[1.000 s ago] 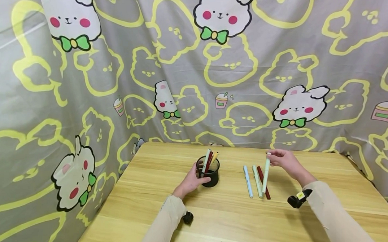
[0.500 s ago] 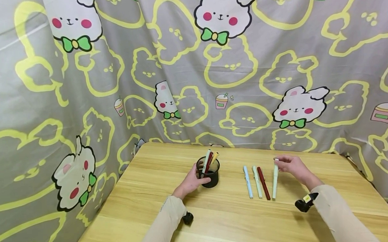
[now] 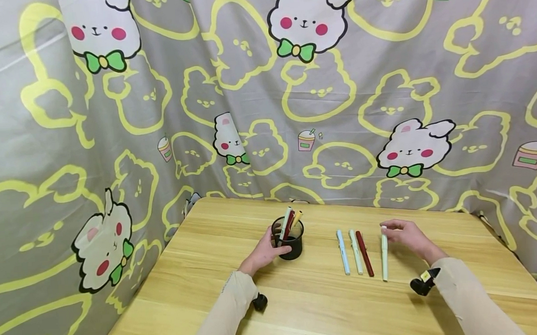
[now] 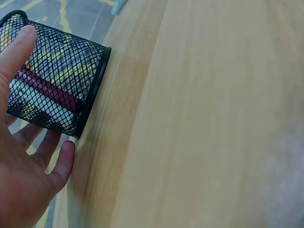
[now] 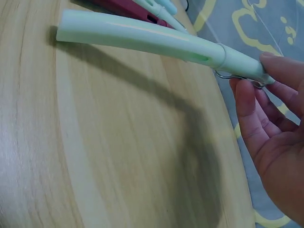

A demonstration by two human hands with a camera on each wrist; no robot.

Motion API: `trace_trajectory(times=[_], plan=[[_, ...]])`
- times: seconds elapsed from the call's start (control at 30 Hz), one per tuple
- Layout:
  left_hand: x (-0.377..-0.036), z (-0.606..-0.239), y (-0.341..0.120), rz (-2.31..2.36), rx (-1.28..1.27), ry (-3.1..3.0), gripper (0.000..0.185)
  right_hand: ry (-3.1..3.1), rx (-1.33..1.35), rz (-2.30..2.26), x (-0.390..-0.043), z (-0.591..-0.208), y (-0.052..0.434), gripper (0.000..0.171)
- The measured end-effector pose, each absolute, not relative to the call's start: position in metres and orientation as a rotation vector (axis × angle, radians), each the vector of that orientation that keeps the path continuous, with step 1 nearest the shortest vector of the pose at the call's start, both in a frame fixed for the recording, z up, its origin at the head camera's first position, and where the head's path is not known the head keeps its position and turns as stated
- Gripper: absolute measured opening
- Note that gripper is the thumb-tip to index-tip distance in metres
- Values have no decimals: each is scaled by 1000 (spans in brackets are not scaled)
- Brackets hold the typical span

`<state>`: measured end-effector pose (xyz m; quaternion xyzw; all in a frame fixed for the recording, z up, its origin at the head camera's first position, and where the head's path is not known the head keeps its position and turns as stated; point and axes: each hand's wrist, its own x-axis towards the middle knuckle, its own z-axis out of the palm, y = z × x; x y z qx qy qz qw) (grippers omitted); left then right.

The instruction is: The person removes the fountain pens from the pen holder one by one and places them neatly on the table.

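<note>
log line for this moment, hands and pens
left hand: holds mesh pen cup | right hand: fingertips on pale green pen, lying on table | beside: three pens

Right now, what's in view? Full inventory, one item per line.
Table: 1, light wood, under everything.
Mesh cup: 1, black, left of centre on the table.
Pens in the cup: about 3, white, dark red, yellow; exact count unclear.
Pens lying in a row: 3, light blue, pale green, dark red, right of the cup.
Mint pen: 1, pale green, right end of the row.
Cloth backdrop: 1, grey with rabbit print, behind the table.
Left hand: grips the mesh cup.
Right hand: fingers on the mint pen's cap end.
</note>
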<state>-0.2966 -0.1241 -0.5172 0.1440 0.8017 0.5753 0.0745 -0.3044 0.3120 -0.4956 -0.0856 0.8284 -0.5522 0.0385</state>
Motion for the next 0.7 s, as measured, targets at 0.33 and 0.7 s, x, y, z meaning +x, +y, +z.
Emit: trace_trajectory(times=[0.33, 0.7], plan=[[-295, -514, -124, 1727, 451, 2395, 80, 2595, -276, -1550, -305, -498, 310, 45], [-297, -518, -123, 1711, 431, 2426, 79, 2546, -251, -1549, -309, -507, 311, 47]])
